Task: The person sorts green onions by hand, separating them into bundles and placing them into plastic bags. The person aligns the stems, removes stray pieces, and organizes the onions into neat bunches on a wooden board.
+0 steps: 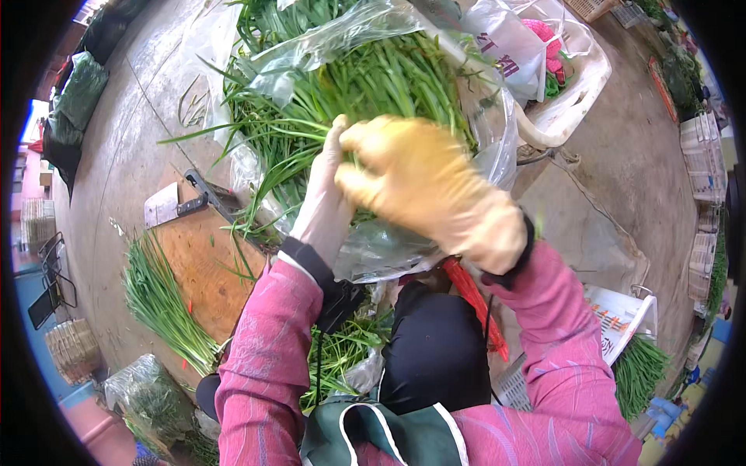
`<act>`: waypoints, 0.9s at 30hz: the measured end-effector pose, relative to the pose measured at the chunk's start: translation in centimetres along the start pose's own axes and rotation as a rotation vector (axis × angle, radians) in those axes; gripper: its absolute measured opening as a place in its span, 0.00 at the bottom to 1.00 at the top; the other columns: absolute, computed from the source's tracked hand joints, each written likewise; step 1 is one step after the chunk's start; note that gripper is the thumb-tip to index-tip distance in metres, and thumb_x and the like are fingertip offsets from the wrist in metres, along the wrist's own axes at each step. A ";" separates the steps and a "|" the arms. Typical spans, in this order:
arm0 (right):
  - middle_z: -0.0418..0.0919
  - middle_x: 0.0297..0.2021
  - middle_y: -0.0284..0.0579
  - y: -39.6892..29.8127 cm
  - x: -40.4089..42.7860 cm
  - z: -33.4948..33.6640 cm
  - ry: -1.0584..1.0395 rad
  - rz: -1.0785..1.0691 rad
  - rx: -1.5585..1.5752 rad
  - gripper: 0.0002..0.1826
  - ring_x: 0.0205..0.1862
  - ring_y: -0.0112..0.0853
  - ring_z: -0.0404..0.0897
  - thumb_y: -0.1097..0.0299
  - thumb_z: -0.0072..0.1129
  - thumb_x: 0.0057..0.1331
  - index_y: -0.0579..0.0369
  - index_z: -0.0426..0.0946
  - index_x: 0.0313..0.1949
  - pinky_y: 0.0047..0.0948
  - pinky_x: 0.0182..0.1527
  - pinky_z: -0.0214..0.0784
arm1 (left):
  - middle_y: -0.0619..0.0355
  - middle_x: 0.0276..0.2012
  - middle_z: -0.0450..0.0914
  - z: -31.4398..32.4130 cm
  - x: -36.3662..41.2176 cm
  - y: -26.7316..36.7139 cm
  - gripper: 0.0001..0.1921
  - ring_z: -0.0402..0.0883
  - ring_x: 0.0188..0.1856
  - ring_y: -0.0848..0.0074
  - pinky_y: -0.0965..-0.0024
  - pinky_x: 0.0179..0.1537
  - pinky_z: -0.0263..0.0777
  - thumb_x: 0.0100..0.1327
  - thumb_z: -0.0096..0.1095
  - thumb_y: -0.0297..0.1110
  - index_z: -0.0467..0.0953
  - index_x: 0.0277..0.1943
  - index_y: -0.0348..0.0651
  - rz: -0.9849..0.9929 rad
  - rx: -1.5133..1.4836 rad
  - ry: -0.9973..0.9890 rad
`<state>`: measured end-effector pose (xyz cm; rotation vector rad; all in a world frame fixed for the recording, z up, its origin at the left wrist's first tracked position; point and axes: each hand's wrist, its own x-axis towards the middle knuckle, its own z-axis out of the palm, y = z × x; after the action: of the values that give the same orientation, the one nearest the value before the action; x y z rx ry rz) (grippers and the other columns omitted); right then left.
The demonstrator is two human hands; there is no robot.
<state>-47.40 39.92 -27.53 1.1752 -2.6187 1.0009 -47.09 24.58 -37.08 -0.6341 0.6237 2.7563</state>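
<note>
A large heap of long green leafy stalks, which look like garlic chives (pixel 379 76), lies in clear plastic sheeting (pixel 384 250) before me. Over its near edge, my left hand (pixel 326 198), in a pale glove, has several of these stalks in its grip, their leaves pointing left. My right hand (pixel 414 175), in a yellow glove and blurred, meets it at the fingertips; whether it pinches a stalk cannot be told. To the left, a bundle of chives (pixel 169 303) lies along a wooden board (pixel 198 262), and a cleaver (pixel 169 204) rests at the board's far edge.
A white plastic bag (pixel 513 46) sits by a white tub (pixel 568 116) at the upper right. More chives (pixel 641 373) lie at the lower right, beside a white box with writing (pixel 612 314). Loose greens (pixel 344 355) lie near my knee. A plastic-wrapped bundle (pixel 145 390) is at the lower left.
</note>
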 end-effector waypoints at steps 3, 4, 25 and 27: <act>0.81 0.34 0.56 4.3 -0.7 -3.2 0.382 0.152 -0.079 0.21 0.34 0.42 0.82 0.54 0.60 0.71 0.65 0.77 0.46 0.37 0.38 0.73 | 0.52 0.51 0.82 0.8 0.4 -0.3 0.19 0.81 0.51 0.65 0.57 0.55 0.77 0.72 0.62 0.41 0.74 0.57 0.37 0.063 0.134 0.187; 0.81 0.34 0.57 6.3 -0.4 -3.5 0.361 0.242 -0.112 0.28 0.36 0.47 0.81 0.46 0.55 0.73 0.67 0.75 0.47 0.40 0.40 0.73 | 0.53 0.52 0.82 1.1 0.2 -0.4 0.21 0.82 0.50 0.64 0.57 0.55 0.78 0.72 0.62 0.41 0.72 0.59 0.36 0.127 0.161 0.150; 0.75 0.62 0.38 8.7 3.0 -4.6 -0.207 0.359 0.865 0.26 0.62 0.25 0.73 0.53 0.50 0.77 0.56 0.69 0.67 0.27 0.65 0.63 | 0.51 0.50 0.81 7.1 -4.9 5.7 0.28 0.83 0.49 0.61 0.51 0.50 0.81 0.68 0.62 0.55 0.72 0.59 0.41 0.188 0.087 0.229; 0.75 0.62 0.39 8.3 2.5 -4.0 -0.142 0.301 0.688 0.27 0.62 0.26 0.72 0.53 0.50 0.77 0.56 0.69 0.67 0.27 0.66 0.62 | 0.51 0.50 0.80 6.3 -4.7 5.6 0.28 0.83 0.48 0.61 0.50 0.50 0.82 0.68 0.62 0.55 0.73 0.59 0.41 0.195 0.117 0.258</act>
<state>-55.65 44.76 -27.97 0.9761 -2.6858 2.0626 -47.03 21.85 -27.84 -0.9578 0.9411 2.8088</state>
